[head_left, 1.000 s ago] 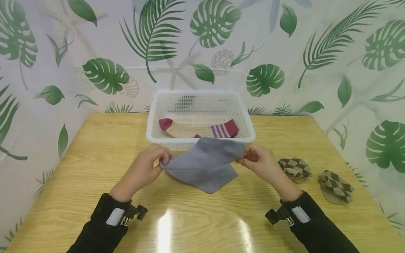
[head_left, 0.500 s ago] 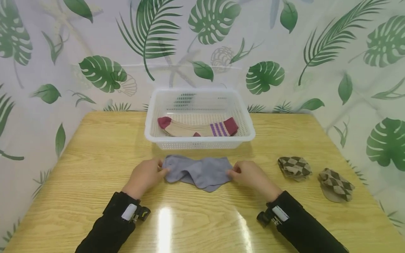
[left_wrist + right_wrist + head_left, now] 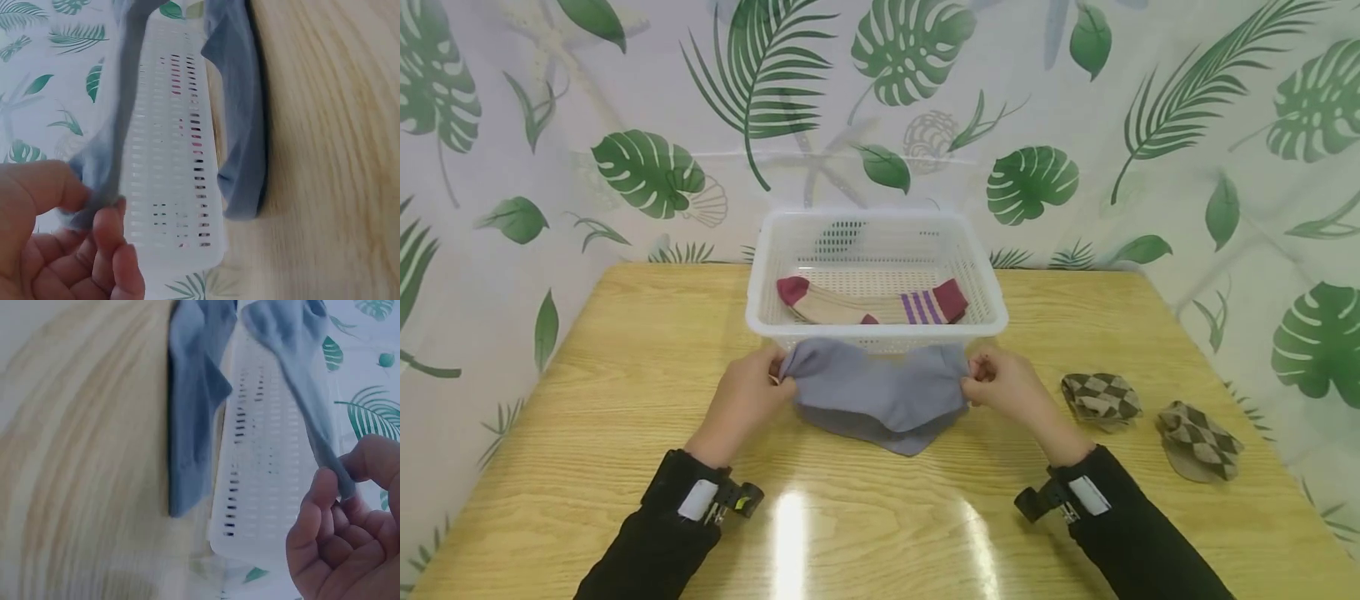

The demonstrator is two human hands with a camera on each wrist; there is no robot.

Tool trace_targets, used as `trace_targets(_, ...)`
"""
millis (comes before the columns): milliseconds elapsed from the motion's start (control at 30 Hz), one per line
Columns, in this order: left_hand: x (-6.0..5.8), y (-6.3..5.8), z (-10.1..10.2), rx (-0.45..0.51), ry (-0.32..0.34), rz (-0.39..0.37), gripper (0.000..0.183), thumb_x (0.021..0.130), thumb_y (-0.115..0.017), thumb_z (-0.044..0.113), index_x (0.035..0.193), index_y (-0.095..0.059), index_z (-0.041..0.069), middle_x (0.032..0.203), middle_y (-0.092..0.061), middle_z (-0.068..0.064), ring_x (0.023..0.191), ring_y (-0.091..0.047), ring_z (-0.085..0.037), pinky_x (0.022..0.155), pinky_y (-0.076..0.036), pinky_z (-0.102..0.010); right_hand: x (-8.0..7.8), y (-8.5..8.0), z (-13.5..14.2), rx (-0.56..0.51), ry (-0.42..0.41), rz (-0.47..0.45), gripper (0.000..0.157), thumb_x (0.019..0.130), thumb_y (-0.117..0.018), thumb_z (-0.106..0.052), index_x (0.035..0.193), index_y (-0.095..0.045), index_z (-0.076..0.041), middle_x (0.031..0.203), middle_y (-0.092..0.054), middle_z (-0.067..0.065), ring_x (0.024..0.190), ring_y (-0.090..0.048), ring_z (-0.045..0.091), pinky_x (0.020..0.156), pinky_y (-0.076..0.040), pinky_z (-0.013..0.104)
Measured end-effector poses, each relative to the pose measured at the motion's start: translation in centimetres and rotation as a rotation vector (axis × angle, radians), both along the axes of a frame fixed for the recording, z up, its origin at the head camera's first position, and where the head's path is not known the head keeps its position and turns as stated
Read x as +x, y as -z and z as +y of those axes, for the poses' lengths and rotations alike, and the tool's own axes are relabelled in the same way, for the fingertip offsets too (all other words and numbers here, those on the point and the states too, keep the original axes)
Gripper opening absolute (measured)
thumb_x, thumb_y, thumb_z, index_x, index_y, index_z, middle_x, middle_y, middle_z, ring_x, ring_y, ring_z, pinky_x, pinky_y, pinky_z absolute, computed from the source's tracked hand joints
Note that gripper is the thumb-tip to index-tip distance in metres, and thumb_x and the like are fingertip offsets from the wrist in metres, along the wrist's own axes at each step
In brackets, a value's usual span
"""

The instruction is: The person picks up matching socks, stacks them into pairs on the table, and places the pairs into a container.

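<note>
Gray cloth (image 3: 880, 387) at the center of a wooden table (image 3: 617, 375), pulled wide between a person's two hands. Half a second ago it lay lower, crumpled on the wood; now its upper layer is lifted and stretched, while a lower layer sags toward 6 o'clock. The work seems partway: the cloth is drawn out straighter but not flat. The left hand (image 3: 747, 400), at the cloth's 9 o'clock, pinches one end between thumb and fingers; the right hand (image 3: 1009, 387), at 3 o'clock, pinches the other. At 12 o'clock a white basket (image 3: 877, 331) holds socks (image 3: 835, 309). Two checked bundles (image 3: 1101, 397) sit toward 3 and 4 o'clock.
</note>
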State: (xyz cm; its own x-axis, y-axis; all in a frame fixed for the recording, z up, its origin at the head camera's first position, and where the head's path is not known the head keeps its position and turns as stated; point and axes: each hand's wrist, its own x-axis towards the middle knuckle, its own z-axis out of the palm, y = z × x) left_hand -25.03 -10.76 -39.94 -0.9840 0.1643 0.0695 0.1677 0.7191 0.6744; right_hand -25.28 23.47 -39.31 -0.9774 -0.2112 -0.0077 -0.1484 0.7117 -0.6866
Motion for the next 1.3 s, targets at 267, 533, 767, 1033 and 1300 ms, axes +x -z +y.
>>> trace_targets(267,-0.9,1.1,0.7,0.004,-0.038,-0.113,0.011,0.091,-0.051,0.013,0.093,-0.053,0.003,0.074,-0.051,-0.007,0.061,-0.046,-0.019,0.053,-0.037,-0.029,-0.5,0.9,0.5,-0.082,-0.024,-0.130,0.010,0.081,-0.058,-0.002,0.089,-0.053,-0.001,0.073,-0.054,0.004,0.063,-0.054,0.013,0.059,-0.052,0.028)
trace_targets(533,-1.5,2.6,0.9,-0.083,0.012,-0.191,0.013,0.089,-0.059,0.010,0.098,-0.059,0.001,0.076,-0.054,-0.007,0.066,-0.050,-0.021,0.056,-0.039,-0.030,-0.8,3.0,0.8,0.049,-0.076,-0.100,0.009,0.082,-0.063,-0.004,0.086,-0.055,-0.002,0.076,-0.056,0.005,0.067,-0.052,0.014,0.060,-0.047,0.028)
trace_targets(767,-1.8,2.8,1.3,-0.174,0.013,-0.141,0.038,0.090,-0.066,0.017,0.119,-0.057,-0.008,0.088,-0.063,-0.013,0.077,-0.059,-0.027,0.070,-0.050,-0.039,-0.8,3.4,0.5,0.126,-0.082,-0.137,0.018,0.090,-0.063,-0.008,0.101,-0.058,0.005,0.084,-0.060,0.011,0.065,-0.055,0.016,0.060,-0.049,0.030)
trace_targets(1033,-2.5,3.4,2.3,-0.190,0.038,-0.149,0.052,0.075,-0.084,0.021,0.112,-0.062,-0.007,0.104,-0.066,-0.018,0.093,-0.062,-0.031,0.085,-0.050,-0.047,-1.5,3.3,-0.9,0.242,-0.041,-0.154,0.025,0.083,-0.074,-0.017,0.081,-0.057,0.001,0.073,-0.050,0.006,0.067,-0.047,0.018,0.059,-0.041,0.031)
trace_targets(1300,-2.1,2.9,1.7,0.122,0.105,-0.163,0.029,0.087,-0.071,0.015,0.108,-0.059,-0.001,0.099,-0.060,-0.012,0.092,-0.056,-0.026,0.080,-0.048,-0.040,-1.7,3.3,-0.1,0.061,-0.048,-0.077,0.024,0.082,-0.071,-0.010,0.088,-0.050,-0.001,0.082,-0.049,0.009,0.076,-0.046,0.023,0.064,-0.039,0.032)
